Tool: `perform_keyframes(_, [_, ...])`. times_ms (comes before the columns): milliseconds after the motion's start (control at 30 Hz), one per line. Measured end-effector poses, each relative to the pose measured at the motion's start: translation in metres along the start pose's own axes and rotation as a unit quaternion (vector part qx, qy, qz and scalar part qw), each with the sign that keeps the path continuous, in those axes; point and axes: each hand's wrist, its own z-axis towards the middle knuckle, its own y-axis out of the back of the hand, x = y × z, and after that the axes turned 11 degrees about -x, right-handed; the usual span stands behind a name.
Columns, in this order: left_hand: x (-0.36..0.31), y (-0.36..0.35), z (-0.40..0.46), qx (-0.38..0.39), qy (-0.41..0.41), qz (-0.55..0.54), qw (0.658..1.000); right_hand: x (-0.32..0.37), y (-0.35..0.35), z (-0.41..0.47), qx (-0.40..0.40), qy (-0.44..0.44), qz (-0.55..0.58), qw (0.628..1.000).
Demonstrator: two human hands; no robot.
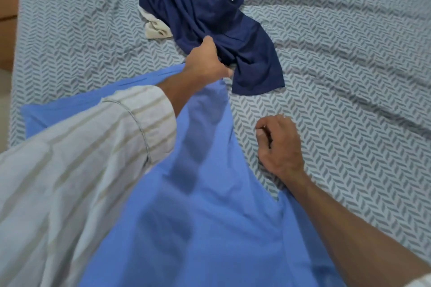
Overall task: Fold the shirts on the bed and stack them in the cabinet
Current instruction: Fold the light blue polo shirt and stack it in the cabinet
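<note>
bed (349,58): patterned sheet, rumpled
left hand (206,60): gripping light blue shirt (198,205) top edge
right hand (278,144): curled, holding nothing
risk: snagging navy shirt (210,14) alongside

Bed (349,58): covered by a pale sheet with grey herringbone print, creased.
Navy shirt (210,14): lay crumpled on the sheet, toward the far side.
Cream garment (155,29): lay partly under the navy shirt's left edge.
Light blue shirt (205,205): spread on the sheet, nearer than the navy shirt, its far tip just beside it.
</note>
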Motion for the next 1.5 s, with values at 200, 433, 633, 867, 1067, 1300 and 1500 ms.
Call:
perform_keyframes(200, [-0.009, 0.016, 0.013, 0.015, -0.035, -0.060, 0.997, 0.006, 0.005, 0.002, -0.004, 0.003, 0.056, 0.998])
perform_keyframes(433, [-0.010, 0.002, 0.040, -0.027, -0.061, -0.001, 0.998, 0.005, 0.003, 0.001, 0.010, 0.022, 0.015, 1.000])
perform_keyframes(633, [-0.006, -0.019, 0.049, -0.064, -0.094, -0.038, 0.993, 0.003, 0.001, -0.001, 0.021, 0.015, -0.003, 1.000])
perform_keyframes(867, [0.017, -0.016, 0.005, -0.024, -0.140, -0.100, 0.985, 0.003, 0.004, 0.001, 0.034, 0.019, -0.018, 0.999])
perform_keyframes(1067, [0.090, 0.045, -0.139, 0.003, -0.101, -0.092, 0.991, 0.023, 0.011, 0.005, 0.099, 0.001, -0.102, 0.990])
perform_keyframes(1300, [0.191, 0.124, -0.306, -0.026, 0.066, -0.038, 0.997, 0.100, 0.037, 0.011, 0.241, -0.145, -0.207, 0.937])
perform_keyframes(1500, [0.240, 0.154, -0.386, -0.017, 0.167, 0.065, 0.984, 0.188, 0.043, -0.099, 0.174, 0.073, -0.163, 0.968])
